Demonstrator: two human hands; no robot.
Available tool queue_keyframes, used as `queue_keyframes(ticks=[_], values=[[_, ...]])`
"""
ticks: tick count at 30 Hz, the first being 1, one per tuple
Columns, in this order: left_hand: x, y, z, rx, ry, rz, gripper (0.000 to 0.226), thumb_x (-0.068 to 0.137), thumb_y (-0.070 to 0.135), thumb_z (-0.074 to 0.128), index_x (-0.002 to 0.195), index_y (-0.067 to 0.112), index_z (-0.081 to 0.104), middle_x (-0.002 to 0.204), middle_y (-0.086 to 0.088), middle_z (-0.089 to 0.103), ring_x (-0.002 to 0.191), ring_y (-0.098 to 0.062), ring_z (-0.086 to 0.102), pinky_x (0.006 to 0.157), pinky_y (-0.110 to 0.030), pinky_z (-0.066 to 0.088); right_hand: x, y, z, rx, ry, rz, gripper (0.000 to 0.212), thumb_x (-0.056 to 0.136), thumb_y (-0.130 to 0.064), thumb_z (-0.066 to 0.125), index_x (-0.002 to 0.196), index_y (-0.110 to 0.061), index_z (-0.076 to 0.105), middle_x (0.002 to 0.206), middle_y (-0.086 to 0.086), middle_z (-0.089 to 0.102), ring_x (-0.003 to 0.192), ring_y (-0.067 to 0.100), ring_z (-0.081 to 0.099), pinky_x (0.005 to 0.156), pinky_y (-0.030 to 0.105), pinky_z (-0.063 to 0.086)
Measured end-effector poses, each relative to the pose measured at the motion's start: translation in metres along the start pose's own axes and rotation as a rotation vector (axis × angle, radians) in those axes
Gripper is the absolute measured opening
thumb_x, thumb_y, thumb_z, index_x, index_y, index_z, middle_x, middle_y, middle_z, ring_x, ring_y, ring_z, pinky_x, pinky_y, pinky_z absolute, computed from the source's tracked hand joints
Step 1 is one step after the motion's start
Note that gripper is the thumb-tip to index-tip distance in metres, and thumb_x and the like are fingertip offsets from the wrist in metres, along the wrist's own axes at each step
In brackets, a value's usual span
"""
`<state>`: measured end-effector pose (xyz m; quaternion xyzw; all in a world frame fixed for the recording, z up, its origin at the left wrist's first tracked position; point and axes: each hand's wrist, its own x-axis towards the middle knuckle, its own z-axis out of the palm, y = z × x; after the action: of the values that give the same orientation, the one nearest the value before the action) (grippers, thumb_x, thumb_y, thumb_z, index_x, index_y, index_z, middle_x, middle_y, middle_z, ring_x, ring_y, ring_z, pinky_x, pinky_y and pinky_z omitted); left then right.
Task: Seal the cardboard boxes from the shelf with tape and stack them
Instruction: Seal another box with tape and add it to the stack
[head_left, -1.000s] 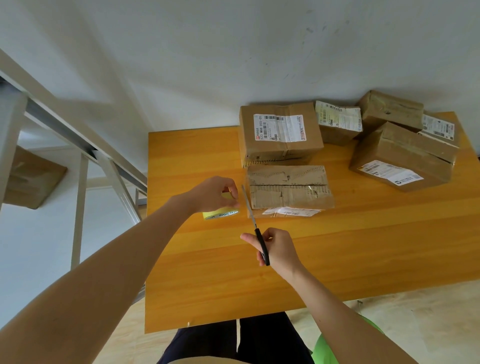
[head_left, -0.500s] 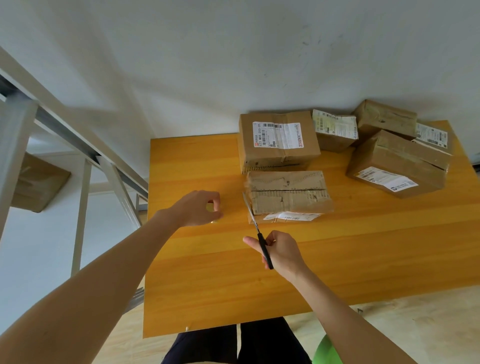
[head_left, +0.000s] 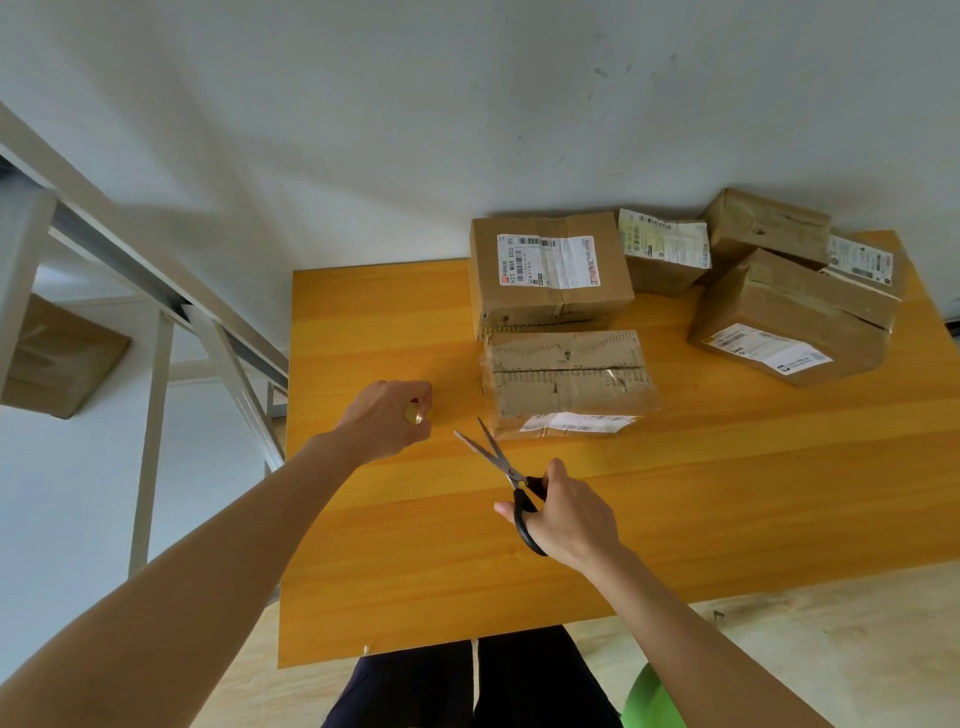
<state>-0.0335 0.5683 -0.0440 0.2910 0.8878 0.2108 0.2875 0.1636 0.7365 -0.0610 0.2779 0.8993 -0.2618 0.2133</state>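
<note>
- The left hand (head_left: 387, 418) is over the orange-yellow wooden surface (head_left: 675, 493), to the left of the nearest box. Its fingers (head_left: 422, 391) are curled, with thumb and forefinger tips almost meeting round a small pale glint — I cannot tell whether they pinch anything.
- The right hand (head_left: 566, 512) grips a pair of black-handled steel scissors (head_left: 506, 467), its fingers curled round the handle loops. The blades are spread apart and point away from the person, toward the gap between the left hand and the nearest box.
- A flat brown cardboard box with a torn corrugated top (head_left: 569, 382) lies on the surface just beyond the blade tips. It has a white label on its near side, and its top seam shows as a dark line.
- Right behind it, and touching it as far as I can see, sits a taller brown cardboard box with a white shipping label (head_left: 550, 270) on top.
- Further right, by the white wall, stands a small labelled brown box (head_left: 665, 254). Beyond it a large tilted brown box (head_left: 795, 317) leans in a cluster with another brown box behind it (head_left: 769, 228).
- Past the surface's left edge stands a pale metal shelf frame (head_left: 150, 415). One more brown cardboard box (head_left: 57, 358) rests on it, well apart from the rest.
</note>
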Motion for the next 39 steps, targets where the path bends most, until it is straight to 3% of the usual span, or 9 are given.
queue_keyframes(ticks=[6,9,13,20,22,27,29,35,39], values=[[-0.003,0.001,0.011,-0.011,0.166,0.066,0.017,0.086,0.017,0.068,0.077,0.018,0.053,0.076,0.005,0.060,0.049,-0.012,0.044,0.046,-0.023,0.030,0.006,0.010,0.012,-0.228,0.083,-0.053,0.050,0.089,-0.050,0.058,0.118,-0.012,0.042,0.113,0.001,0.054,0.108,0.021,0.052,0.087,0.030,0.041],[-0.003,0.003,0.014,-0.048,0.197,0.065,0.016,0.086,0.023,0.069,0.084,0.015,0.056,0.092,0.012,0.061,0.048,-0.008,0.043,0.046,-0.025,0.030,0.011,0.013,0.017,-0.225,0.069,-0.079,0.049,0.091,-0.043,0.059,0.122,-0.011,0.039,0.121,0.003,0.048,0.115,0.021,0.047,0.092,0.030,0.039],[-0.005,0.005,0.017,-0.106,0.154,0.035,0.012,0.085,0.017,0.069,0.084,0.025,0.059,0.080,0.006,0.061,0.051,-0.014,0.047,0.049,-0.022,0.033,0.013,0.013,0.017,-0.190,0.091,-0.129,0.041,0.094,-0.033,0.058,0.125,-0.012,0.041,0.124,0.002,0.048,0.117,0.020,0.046,0.090,0.028,0.044],[-0.007,0.012,0.012,-0.389,0.038,-0.037,0.023,0.077,0.006,0.075,0.069,0.026,0.067,0.068,0.010,0.060,0.060,0.001,0.051,0.062,-0.018,0.041,0.011,0.014,0.013,-0.191,0.061,-0.157,0.031,0.102,-0.032,0.043,0.122,-0.012,0.055,0.120,0.001,0.050,0.102,0.016,0.056,0.069,0.024,0.048],[-0.008,0.014,0.011,-0.415,0.004,-0.047,0.020,0.076,0.006,0.076,0.069,0.023,0.068,0.067,0.001,0.059,0.059,-0.008,0.049,0.061,-0.024,0.039,0.010,0.007,0.010,-0.159,0.100,-0.192,0.032,0.103,-0.035,0.041,0.117,-0.013,0.059,0.114,0.000,0.055,0.097,0.016,0.057,0.066,0.024,0.046],[-0.013,0.017,0.003,-0.473,-0.058,-0.043,0.009,0.076,0.005,0.077,0.074,0.012,0.073,0.071,-0.019,0.064,0.066,-0.018,0.048,0.066,-0.031,0.039,0.012,-0.044,-0.001,0.531,0.043,-0.178,0.041,0.102,-0.041,0.043,0.119,-0.009,0.063,0.115,0.004,0.068,0.103,0.014,0.063,0.085,0.025,0.050],[-0.015,0.019,-0.001,-0.482,-0.044,-0.034,0.007,0.075,0.005,0.079,0.076,0.011,0.074,0.079,-0.025,0.067,0.069,-0.019,0.051,0.068,-0.033,0.041,0.014,-0.063,-0.005,0.729,0.043,-0.078,0.045,0.101,-0.042,0.044,0.120,-0.005,0.062,0.116,0.009,0.067,0.106,0.019,0.063,0.091,0.038,0.052],[-0.022,0.017,-0.010,-0.462,-0.024,-0.032,0.014,0.073,0.010,0.081,0.070,0.023,0.076,0.070,-0.007,0.070,0.064,-0.018,0.053,0.062,-0.032,0.041,0.014,-0.078,0.000,0.847,0.195,-0.040,0.027,0.097,-0.029,0.059,0.108,-0.007,0.069,0.101,0.003,0.069,0.095,0.016,0.065,0.083,0.044,0.056],[-0.025,0.016,-0.010,-0.477,-0.025,-0.037,0.017,0.073,0.011,0.082,0.069,0.027,0.076,0.071,-0.009,0.071,0.064,-0.020,0.053,0.062,-0.035,0.041,0.012,-0.084,0.005,0.860,0.235,-0.048,0.014,0.094,-0.015,0.063,0.098,-0.004,0.071,0.093,0.008,0.071,0.088,0.020,0.067,0.079,0.044,0.057]])
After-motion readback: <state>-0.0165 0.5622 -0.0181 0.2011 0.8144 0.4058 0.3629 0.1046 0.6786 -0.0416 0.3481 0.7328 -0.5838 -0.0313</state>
